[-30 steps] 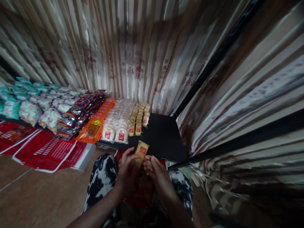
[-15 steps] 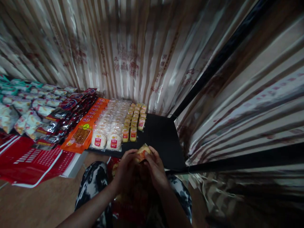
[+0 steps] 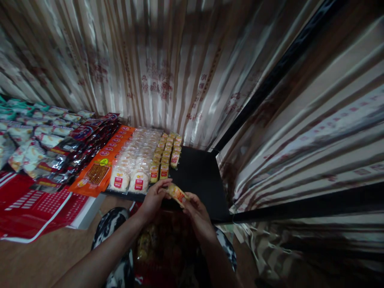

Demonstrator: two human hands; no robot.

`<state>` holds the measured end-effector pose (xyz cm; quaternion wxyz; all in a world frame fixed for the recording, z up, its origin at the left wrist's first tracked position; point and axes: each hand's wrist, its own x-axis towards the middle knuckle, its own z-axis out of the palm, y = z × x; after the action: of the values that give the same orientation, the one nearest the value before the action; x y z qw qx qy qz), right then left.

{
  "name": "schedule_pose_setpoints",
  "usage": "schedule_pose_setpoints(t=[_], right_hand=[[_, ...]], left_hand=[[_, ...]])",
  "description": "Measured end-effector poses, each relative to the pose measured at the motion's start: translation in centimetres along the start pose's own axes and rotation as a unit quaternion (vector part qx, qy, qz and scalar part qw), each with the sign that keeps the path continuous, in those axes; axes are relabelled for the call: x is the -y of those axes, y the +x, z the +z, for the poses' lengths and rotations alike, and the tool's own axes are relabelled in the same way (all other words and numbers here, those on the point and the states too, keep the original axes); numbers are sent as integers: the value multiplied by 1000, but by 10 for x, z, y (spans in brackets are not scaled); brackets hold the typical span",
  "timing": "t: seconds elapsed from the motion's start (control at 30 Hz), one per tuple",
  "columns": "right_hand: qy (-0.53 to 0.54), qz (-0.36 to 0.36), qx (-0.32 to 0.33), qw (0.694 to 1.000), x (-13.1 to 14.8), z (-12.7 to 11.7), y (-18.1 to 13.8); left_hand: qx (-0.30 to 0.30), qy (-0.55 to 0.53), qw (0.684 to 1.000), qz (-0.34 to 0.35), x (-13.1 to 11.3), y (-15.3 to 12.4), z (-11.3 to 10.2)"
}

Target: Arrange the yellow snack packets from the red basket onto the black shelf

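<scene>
A small yellow-wrapped snack with a red and orange label (image 3: 177, 195) is held tilted between my two hands, just over the front edge of the black shelf (image 3: 200, 176). My left hand (image 3: 154, 199) pinches its upper left end. The lower right end is gripped by the fingers of my right hand (image 3: 196, 210). Beyond my hands, several matching yellow snacks (image 3: 164, 158) stand in rows on the shelf. Below, between my knees, a dark red bag (image 3: 159, 240) holds more wrapped snacks, mostly in shadow.
Left of the yellow rows lie clear-wrapped white rice crackers (image 3: 139, 181), an orange packet (image 3: 97, 173) and dark red packets (image 3: 87, 140). A red printed bag (image 3: 39, 210) hangs at the left front. A striped curtain (image 3: 162, 60) backs the shelf; a black pole (image 3: 270, 84) slants at right.
The snack has turned so its long side and label show more. My left hand has moved slightly up and left along it, and the view has shifted a little.
</scene>
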<state>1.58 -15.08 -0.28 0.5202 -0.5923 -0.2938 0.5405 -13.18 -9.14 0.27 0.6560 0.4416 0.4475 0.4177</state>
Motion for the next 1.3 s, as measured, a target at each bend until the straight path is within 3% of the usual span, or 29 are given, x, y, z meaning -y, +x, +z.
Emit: schedule_pose_setpoints(t=[0.1,0.27,0.43,0.63,0.73,0.93,1.3], right_hand=[[22,2,-14,1000,-6,6,-8],[-13,-42,36,998,-9,9,-8],[-106,-107,42,988,0,7,16],[-52,-109,8,993,3,17,60],[-36,-113,-22,993,0,22,84],[-120,-126,-55,983,-8,22,122],[-366,-136,-99,915,-4,23,135]], left_hand=[[-16,-54,998,-6,6,-4,7],[-29,23,999,36,16,-5,15],[-55,81,992,82,10,6,21],[-160,205,953,155,11,14,35],[-158,245,945,146,20,23,43],[-141,257,948,122,31,50,54],[-132,222,962,82,37,66,54]])
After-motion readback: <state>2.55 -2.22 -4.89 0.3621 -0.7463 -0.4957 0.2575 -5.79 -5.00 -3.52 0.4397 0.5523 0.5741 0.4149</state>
